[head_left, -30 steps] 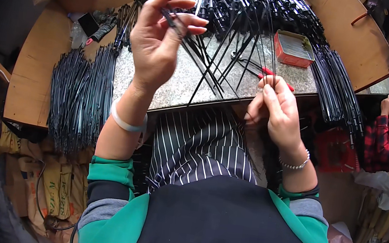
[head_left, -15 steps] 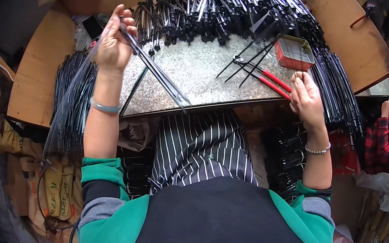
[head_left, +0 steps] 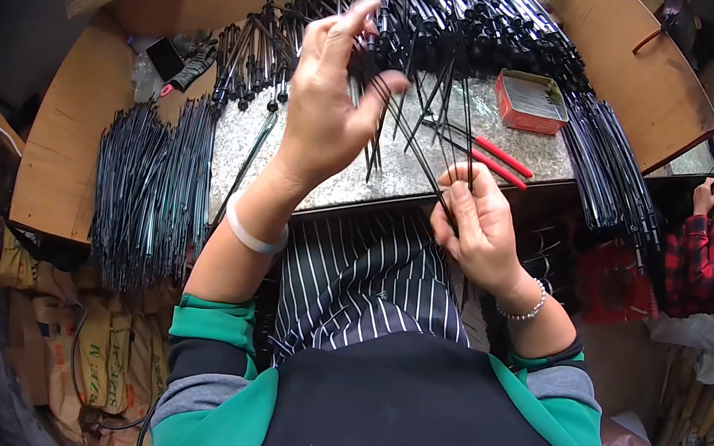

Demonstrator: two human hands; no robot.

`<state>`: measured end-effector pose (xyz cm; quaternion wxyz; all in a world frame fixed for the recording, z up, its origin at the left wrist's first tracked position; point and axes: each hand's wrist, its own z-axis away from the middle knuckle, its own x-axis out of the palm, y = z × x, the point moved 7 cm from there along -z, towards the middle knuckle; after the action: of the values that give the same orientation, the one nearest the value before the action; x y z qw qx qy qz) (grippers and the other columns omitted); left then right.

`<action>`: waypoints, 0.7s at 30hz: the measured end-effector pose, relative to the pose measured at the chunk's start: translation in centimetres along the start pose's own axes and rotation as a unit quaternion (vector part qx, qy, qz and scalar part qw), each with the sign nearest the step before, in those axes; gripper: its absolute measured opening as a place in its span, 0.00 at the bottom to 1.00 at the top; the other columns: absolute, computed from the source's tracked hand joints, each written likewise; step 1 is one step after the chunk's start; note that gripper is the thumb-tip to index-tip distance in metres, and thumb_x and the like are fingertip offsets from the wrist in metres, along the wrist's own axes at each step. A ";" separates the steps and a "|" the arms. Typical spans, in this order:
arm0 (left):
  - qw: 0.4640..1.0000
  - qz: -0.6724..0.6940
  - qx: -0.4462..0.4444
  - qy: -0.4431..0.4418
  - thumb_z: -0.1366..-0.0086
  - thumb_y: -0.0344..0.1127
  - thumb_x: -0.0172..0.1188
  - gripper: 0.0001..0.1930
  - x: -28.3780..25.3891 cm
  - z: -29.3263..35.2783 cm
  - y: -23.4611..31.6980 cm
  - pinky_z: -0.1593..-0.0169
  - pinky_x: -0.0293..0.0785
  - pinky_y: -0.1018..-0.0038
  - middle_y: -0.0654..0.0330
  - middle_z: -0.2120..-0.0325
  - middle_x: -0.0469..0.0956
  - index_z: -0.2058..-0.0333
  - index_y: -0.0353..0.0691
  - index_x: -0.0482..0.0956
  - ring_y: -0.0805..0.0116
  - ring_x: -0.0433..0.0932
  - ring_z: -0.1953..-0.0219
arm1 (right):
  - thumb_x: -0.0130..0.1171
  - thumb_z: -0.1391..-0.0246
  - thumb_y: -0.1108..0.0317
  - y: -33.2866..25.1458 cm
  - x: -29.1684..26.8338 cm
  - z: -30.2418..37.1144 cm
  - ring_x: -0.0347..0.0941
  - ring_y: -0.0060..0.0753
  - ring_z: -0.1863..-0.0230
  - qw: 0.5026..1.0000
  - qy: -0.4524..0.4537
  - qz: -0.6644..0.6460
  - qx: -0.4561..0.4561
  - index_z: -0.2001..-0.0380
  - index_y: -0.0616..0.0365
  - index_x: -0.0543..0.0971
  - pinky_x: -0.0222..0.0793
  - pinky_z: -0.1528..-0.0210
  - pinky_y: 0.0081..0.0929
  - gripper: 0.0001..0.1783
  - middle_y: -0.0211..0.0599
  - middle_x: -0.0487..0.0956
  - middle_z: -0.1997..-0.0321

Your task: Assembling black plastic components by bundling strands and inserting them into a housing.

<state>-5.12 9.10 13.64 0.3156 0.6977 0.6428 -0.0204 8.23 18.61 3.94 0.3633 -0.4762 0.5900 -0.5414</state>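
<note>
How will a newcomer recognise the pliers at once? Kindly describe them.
Toward the right of the speckled tabletop sits an open red tin. The pliers lie just below it in view, beyond the right hand. Two long red handles set them apart from the black rods bundled further right.

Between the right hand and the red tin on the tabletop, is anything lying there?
Yes: in the head view, the handles of the red-handled pliers lie between the right hand and the red tin.
</note>
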 end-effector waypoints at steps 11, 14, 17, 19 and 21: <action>0.961 0.262 -0.086 0.021 0.52 0.25 0.67 0.45 1.0 -0.5 -0.2 0.54 0.76 0.73 0.48 0.57 0.72 0.40 0.38 0.46 0.65 0.77 0.59 | 0.42 0.39 0.69 -4.3 0.7 0.7 0.51 0.09 0.89 0.986 -0.125 -0.088 0.066 0.46 0.69 0.62 0.46 0.88 0.09 0.20 0.22 0.63 0.86; 0.977 0.186 -0.087 0.054 0.53 0.34 0.70 0.49 1.8 3.0 -1.8 0.53 0.73 0.71 0.49 0.53 0.68 0.39 0.41 0.44 0.62 0.74 0.56 | 0.38 0.38 0.70 -6.2 0.0 0.3 0.48 0.09 0.90 0.983 -0.105 -0.138 0.059 0.46 0.72 0.61 0.44 0.89 0.11 0.20 0.21 0.59 0.86; 0.968 0.009 0.113 0.222 0.46 0.42 0.63 0.45 -2.0 5.4 -0.5 0.39 0.53 0.64 0.46 0.46 0.57 0.39 0.38 0.41 0.57 0.58 0.42 | 0.36 0.38 0.70 -6.6 -0.2 0.4 0.46 0.09 0.91 0.972 -0.124 -0.178 0.095 0.46 0.73 0.60 0.43 0.89 0.10 0.21 0.21 0.58 0.87; 0.947 0.076 -0.078 0.302 0.37 0.45 0.51 0.38 -3.5 8.3 -3.9 0.36 0.44 0.66 0.47 0.46 0.53 0.40 0.34 0.39 0.58 0.52 0.39 | 0.37 0.38 0.70 -6.5 -0.2 0.1 0.47 0.09 0.91 0.970 -0.123 -0.180 0.103 0.46 0.73 0.61 0.43 0.89 0.10 0.20 0.21 0.58 0.87; 0.859 0.345 -0.270 0.266 0.33 0.43 0.45 0.29 -0.5 8.9 -8.4 0.40 0.55 0.70 0.47 0.52 0.63 0.41 0.32 0.46 0.58 0.62 0.45 | 0.38 0.39 0.70 -6.3 0.1 0.2 0.47 0.09 0.91 0.969 -0.128 -0.179 0.115 0.47 0.74 0.62 0.44 0.89 0.11 0.20 0.21 0.58 0.88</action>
<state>-9.52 4.26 3.23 0.2953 0.7410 0.4009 0.4505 9.40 18.69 10.18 0.3851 -0.5945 0.3779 -0.5962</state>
